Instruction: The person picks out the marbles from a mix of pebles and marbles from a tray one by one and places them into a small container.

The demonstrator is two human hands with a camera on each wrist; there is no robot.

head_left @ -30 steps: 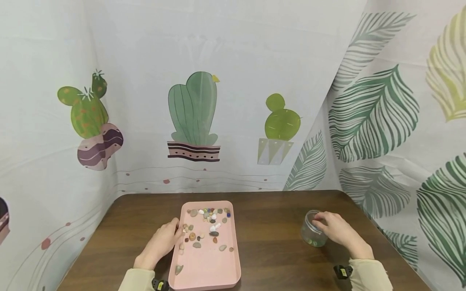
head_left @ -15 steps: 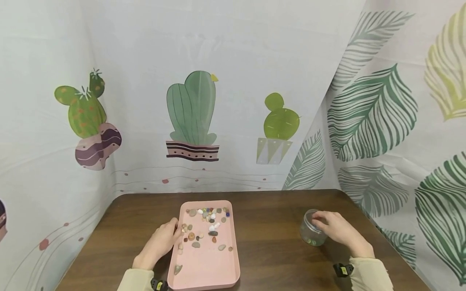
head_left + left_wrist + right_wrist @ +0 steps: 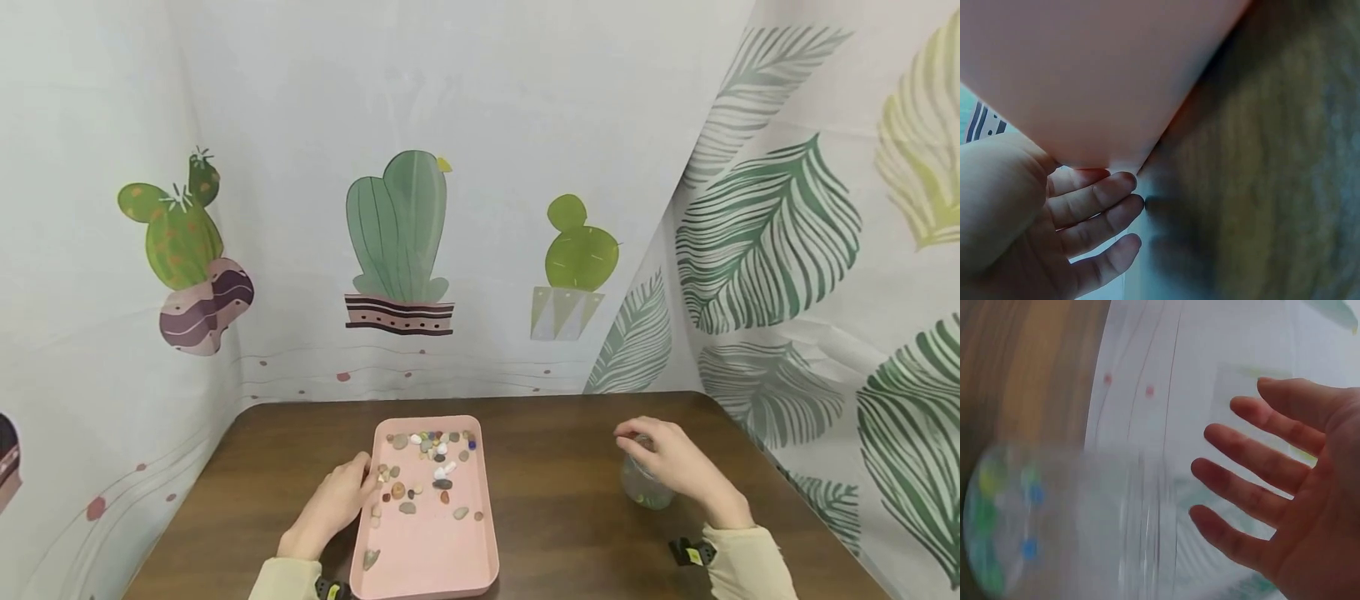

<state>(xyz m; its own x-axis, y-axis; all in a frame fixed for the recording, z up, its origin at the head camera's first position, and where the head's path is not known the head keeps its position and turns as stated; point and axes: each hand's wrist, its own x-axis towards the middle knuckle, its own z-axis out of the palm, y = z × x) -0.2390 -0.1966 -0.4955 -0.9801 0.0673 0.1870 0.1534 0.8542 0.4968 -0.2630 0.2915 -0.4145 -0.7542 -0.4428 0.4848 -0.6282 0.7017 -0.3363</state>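
My left hand [image 3: 333, 504] is at the left side of a pink tray [image 3: 427, 558], holding its rim; in the left wrist view the thumb's end is hidden behind the tray wall [image 3: 1097, 75]. Pebbles [image 3: 442, 475] and small coloured stones lie in the tray, mostly toward its far half. My right hand [image 3: 675, 458] is over the mouth of a clear jar [image 3: 641, 487] on the right. Its fingers are apart and slightly bent in the right wrist view, with nothing between them. Green, yellow and blue beads [image 3: 988, 512] sit at the bottom of the jar.
Tray and jar stand on a dark brown wooden table [image 3: 555, 500], with bare wood between them. A white curtain [image 3: 487, 167] printed with cacti and leaves hangs behind the table and along its sides.
My right hand has lifted out of the jar's mouth and shifted slightly left above it, fingers spreading. The left hand stays at the tray's edge.
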